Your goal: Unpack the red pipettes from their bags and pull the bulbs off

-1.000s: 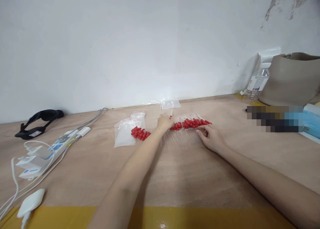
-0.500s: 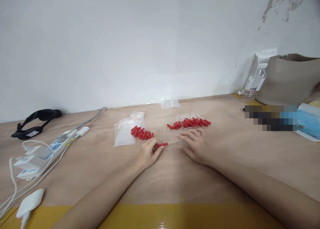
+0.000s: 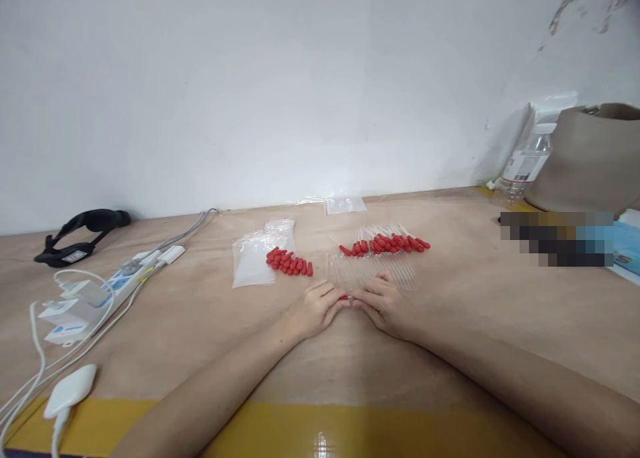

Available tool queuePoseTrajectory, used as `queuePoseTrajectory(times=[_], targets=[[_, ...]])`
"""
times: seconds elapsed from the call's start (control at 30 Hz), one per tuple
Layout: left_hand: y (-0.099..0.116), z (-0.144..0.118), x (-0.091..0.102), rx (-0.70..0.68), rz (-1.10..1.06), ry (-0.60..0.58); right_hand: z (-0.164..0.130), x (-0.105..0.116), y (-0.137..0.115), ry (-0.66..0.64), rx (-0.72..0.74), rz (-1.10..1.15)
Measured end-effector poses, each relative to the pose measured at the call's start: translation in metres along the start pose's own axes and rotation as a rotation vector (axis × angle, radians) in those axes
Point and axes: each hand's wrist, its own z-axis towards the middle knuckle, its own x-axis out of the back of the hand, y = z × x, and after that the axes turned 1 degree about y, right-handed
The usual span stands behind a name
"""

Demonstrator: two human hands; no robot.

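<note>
My left hand (image 3: 316,307) and my right hand (image 3: 381,303) meet at the middle of the table, fingertips together on one small dropper with a red bulb (image 3: 344,298). Just beyond my hands lies a spread of clear glass tubes (image 3: 373,271). Behind them rests a row of droppers with red bulbs fitted (image 3: 387,243). A loose heap of red bulbs (image 3: 289,263) sits to the left, next to clear plastic bags (image 3: 253,265).
A white power strip with plugs and cables (image 3: 95,297) lies at the left, a black strap (image 3: 80,230) behind it, a white device (image 3: 69,391) near the front edge. At the right stand a plastic bottle (image 3: 525,165), a brown bag (image 3: 590,155) and a blue pack (image 3: 631,251).
My left hand took one red-bulbed dropper from the row and drew it back toward me. My right hand left the tubes and closed in on the same dropper.
</note>
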Motion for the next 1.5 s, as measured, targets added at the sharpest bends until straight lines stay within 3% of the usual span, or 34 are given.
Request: queuePoseTrajectory(times=[0.27,0.67,0.77,0.9,1.07,1.23,1.5], targets=[[-0.001,-0.004,0.0,-0.038,0.051,-0.082,-0.003,0.011,-0.001,-0.032,0.075,-0.056],[0.0,-0.01,0.007,-0.053,0.035,-0.057,-0.013,0.029,0.003,-0.002,0.302,-0.216],[-0.008,-0.017,0.014,0.035,0.04,0.027,-0.015,0.038,0.017,0.031,0.168,-0.213],[-0.023,-0.016,0.026,0.213,0.012,0.167,-0.013,0.043,0.042,0.175,-0.17,-0.31],[-0.046,-0.007,0.043,0.519,0.102,0.292,-0.013,0.034,0.059,0.126,-0.402,-0.356],[-0.065,-0.004,0.047,0.682,0.131,0.25,-0.013,0.028,0.059,0.11,-0.495,-0.315],[-0.068,-0.005,0.039,0.595,0.221,0.216,-0.011,0.024,0.054,0.107,-0.454,-0.349]])
